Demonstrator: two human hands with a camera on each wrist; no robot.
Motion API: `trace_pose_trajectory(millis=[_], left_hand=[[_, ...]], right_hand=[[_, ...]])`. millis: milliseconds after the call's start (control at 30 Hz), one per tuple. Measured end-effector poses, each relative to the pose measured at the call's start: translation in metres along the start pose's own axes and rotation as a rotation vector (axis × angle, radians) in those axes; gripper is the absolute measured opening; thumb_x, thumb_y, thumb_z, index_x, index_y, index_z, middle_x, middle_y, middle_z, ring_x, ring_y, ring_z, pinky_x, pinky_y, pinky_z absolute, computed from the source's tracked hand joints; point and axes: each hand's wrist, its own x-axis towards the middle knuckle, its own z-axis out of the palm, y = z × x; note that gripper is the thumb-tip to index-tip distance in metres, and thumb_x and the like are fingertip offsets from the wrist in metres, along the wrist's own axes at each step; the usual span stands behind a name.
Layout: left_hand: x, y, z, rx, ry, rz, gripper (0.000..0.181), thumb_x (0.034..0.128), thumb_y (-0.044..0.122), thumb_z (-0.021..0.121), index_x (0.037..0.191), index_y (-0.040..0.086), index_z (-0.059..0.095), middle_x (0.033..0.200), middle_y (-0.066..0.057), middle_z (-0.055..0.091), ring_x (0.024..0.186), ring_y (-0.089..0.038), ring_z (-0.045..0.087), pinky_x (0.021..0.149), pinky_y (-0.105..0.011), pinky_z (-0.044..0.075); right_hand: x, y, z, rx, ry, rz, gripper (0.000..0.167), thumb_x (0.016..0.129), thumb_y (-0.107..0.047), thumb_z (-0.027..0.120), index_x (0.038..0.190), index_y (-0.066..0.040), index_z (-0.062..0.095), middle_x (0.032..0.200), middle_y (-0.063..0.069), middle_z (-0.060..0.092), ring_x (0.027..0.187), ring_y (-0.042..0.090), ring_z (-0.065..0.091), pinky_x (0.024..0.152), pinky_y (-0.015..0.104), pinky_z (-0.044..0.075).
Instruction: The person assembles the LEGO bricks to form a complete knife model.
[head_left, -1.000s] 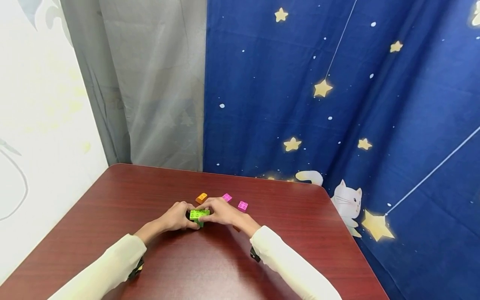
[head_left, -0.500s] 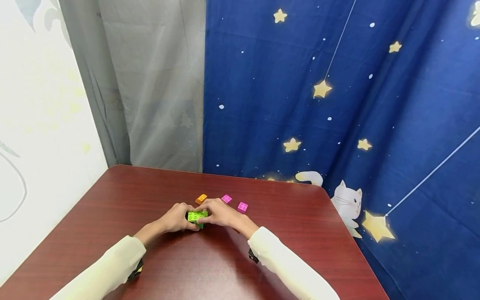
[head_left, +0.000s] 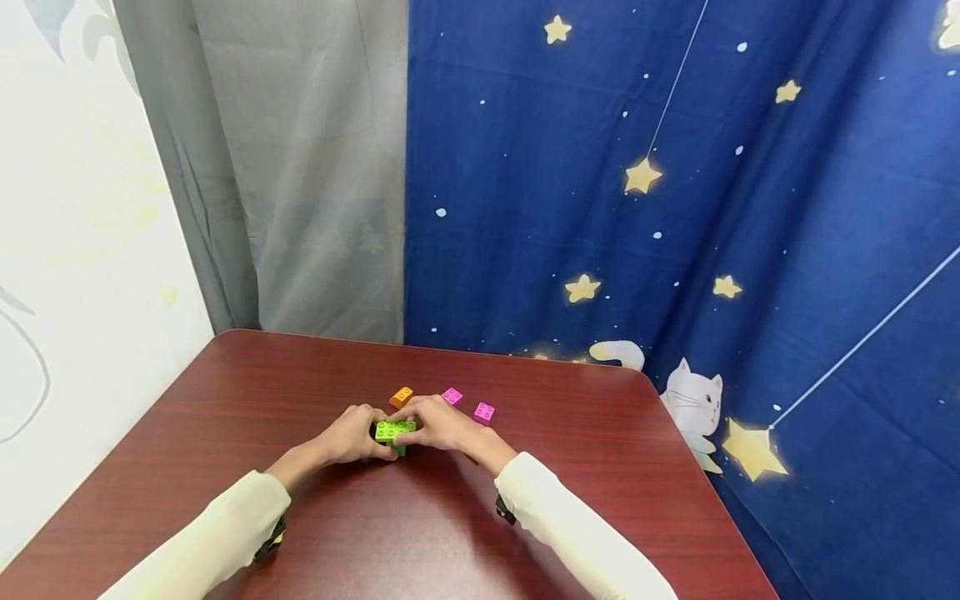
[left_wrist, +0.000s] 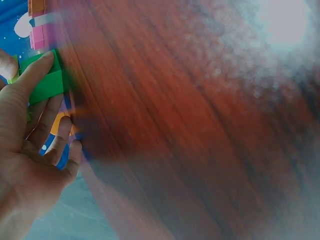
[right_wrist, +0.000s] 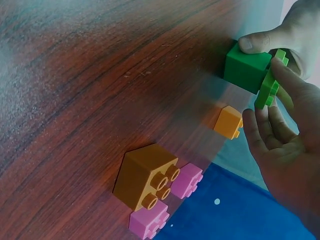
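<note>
A dark green toy building brick [right_wrist: 245, 66] stands on the table with a flat lime green brick [head_left: 395, 430] on top of it. The left hand [head_left: 347, 434] holds the dark green brick, its thumb against the near side, as the left wrist view shows. From the other side the right hand [head_left: 441, 423] pinches the lime brick by its edges. Whether the two bricks are pressed fully together I cannot tell. The right fingers and thumb cover part of the lime brick's edges.
Behind the hands lie an orange brick [head_left: 402, 397] and two pink bricks [head_left: 452, 396]. A larger brown brick [right_wrist: 145, 175] stands beside the pink ones in the right wrist view; the right forearm largely hides it from the head camera. Curtains hang beyond the dark red table [head_left: 300, 367].
Both hands and the green bricks shifted very slightly left, then stayed nearly still. The right wrist now hides the brown brick, a bit of which showed earlier.
</note>
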Motion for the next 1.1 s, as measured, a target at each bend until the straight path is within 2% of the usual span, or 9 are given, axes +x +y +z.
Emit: trace_pose_trajectory(millis=[333, 600, 733, 933, 1100], left_hand=[[0.002, -0.001, 0.000, -0.005, 0.000, -0.004, 0.041, 0.0734, 0.030, 0.096, 0.104, 0.011, 0.076, 0.075, 0.008, 0.066, 0.049, -0.008, 0.060, 0.053, -0.026, 0.051], [-0.001, 0.001, -0.001, -0.003, -0.004, -0.009, 0.043, 0.0730, 0.030, 0.096, 0.106, 0.010, 0.077, 0.075, 0.008, 0.065, 0.051, -0.007, 0.059, 0.054, -0.025, 0.050], [-0.002, 0.001, 0.001, 0.013, 0.008, 0.018, 0.045, 0.0726, 0.030, 0.096, 0.107, 0.010, 0.076, 0.081, 0.007, 0.067, 0.060, -0.006, 0.060, 0.059, -0.024, 0.050], [0.000, 0.000, 0.000, 0.051, 0.042, 0.057, 0.045, 0.0726, 0.032, 0.096, 0.104, 0.009, 0.074, 0.086, 0.010, 0.069, 0.077, -0.006, 0.059, 0.070, -0.026, 0.050], [0.000, -0.002, 0.000, 0.042, 0.046, 0.058, 0.042, 0.0718, 0.032, 0.096, 0.100, 0.011, 0.074, 0.084, 0.011, 0.069, 0.075, -0.005, 0.059, 0.069, -0.026, 0.050]], right_hand=[[-0.002, 0.001, 0.000, 0.013, 0.024, 0.012, 0.039, 0.092, -0.031, 0.081, 0.127, -0.016, 0.076, 0.117, -0.001, 0.073, 0.099, 0.005, 0.061, 0.083, 0.011, 0.044], [-0.003, 0.003, 0.004, 0.033, 0.026, 0.016, 0.039, 0.092, -0.032, 0.082, 0.127, -0.016, 0.076, 0.117, -0.001, 0.072, 0.097, 0.003, 0.059, 0.083, 0.011, 0.044], [-0.004, 0.004, 0.006, 0.045, 0.026, 0.007, 0.038, 0.092, -0.030, 0.081, 0.127, -0.015, 0.076, 0.118, 0.000, 0.073, 0.098, 0.004, 0.059, 0.083, 0.012, 0.043], [-0.008, 0.009, 0.005, 0.085, 0.055, 0.038, 0.036, 0.095, -0.028, 0.079, 0.128, -0.014, 0.075, 0.115, 0.001, 0.072, 0.095, 0.009, 0.059, 0.079, 0.013, 0.043], [-0.010, 0.011, 0.009, 0.092, 0.082, 0.021, 0.036, 0.094, -0.030, 0.080, 0.127, -0.015, 0.075, 0.109, -0.003, 0.071, 0.091, 0.006, 0.056, 0.077, 0.013, 0.043]])
